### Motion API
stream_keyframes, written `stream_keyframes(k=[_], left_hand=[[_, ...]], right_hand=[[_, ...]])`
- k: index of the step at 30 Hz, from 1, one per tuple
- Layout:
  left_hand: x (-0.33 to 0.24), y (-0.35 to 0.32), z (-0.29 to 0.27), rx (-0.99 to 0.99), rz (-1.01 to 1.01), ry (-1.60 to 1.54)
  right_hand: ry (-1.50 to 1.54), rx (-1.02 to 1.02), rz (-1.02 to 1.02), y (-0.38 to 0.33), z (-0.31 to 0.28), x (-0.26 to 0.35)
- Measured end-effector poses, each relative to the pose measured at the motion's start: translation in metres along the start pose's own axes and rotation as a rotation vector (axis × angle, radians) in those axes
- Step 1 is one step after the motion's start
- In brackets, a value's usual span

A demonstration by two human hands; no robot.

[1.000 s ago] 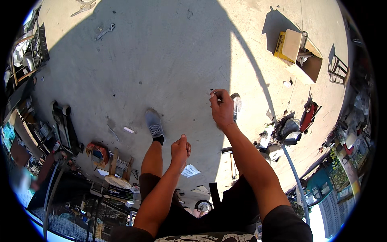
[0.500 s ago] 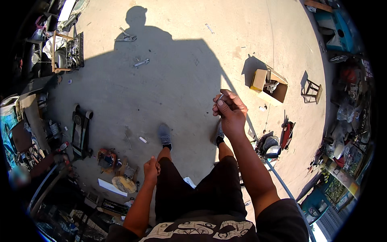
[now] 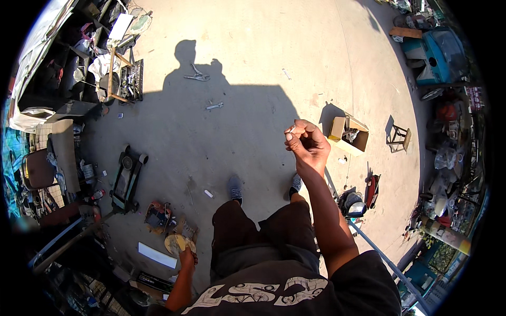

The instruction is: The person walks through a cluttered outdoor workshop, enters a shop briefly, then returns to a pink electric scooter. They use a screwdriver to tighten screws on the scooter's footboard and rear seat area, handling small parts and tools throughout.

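Observation:
I stand on a concrete yard looking down at my legs and grey shoes [image 3: 235,187]. My right hand [image 3: 307,143] is raised in front of me, fingers curled into a fist around a small thin whitish object [image 3: 290,129] that pokes out at the top. My left hand [image 3: 187,257] hangs low beside my left hip, just over a round tan disc [image 3: 174,244] lying among clutter on the ground; whether it touches the disc cannot be told.
A floor jack [image 3: 126,176] lies left of my feet. Pliers [image 3: 197,75] and a wrench [image 3: 214,106] lie farther ahead. An open cardboard box [image 3: 348,134], a small stool [image 3: 399,138] and a red tool [image 3: 372,189] are at right. Cluttered shelves line the left.
My left hand has dropped from waist height down to my side. My right hand stays raised and has closed tighter. The view has tilted up, showing more ground ahead.

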State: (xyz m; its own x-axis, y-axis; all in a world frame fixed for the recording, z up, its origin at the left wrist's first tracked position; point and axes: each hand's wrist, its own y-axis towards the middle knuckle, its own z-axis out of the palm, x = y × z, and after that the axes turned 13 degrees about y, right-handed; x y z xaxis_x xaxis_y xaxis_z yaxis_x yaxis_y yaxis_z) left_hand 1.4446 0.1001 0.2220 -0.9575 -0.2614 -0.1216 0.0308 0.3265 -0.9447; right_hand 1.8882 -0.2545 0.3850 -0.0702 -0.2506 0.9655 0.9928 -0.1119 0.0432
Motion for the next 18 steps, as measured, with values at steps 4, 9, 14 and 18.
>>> stream_keyframes(k=[4, 9, 14, 18], left_hand=[[0.012, -0.015, -0.025, -0.035, -0.033, -0.003], [-0.005, -0.023, -0.041, 0.056, 0.133, -0.005], [-0.061, -0.044, -0.027, 0.0, 0.031, 0.021], [-0.113, -0.069, 0.001, 0.032, 0.061, 0.074]], right_hand=[[-0.203, 0.023, -0.152, 0.001, 0.03, 0.026], [-0.161, 0.0, -0.18, 0.015, 0.04, 0.032], [-0.041, -0.092, -0.073, 0.037, 0.037, 0.024], [0.023, -0.023, 0.061, 0.06, 0.011, 0.005]])
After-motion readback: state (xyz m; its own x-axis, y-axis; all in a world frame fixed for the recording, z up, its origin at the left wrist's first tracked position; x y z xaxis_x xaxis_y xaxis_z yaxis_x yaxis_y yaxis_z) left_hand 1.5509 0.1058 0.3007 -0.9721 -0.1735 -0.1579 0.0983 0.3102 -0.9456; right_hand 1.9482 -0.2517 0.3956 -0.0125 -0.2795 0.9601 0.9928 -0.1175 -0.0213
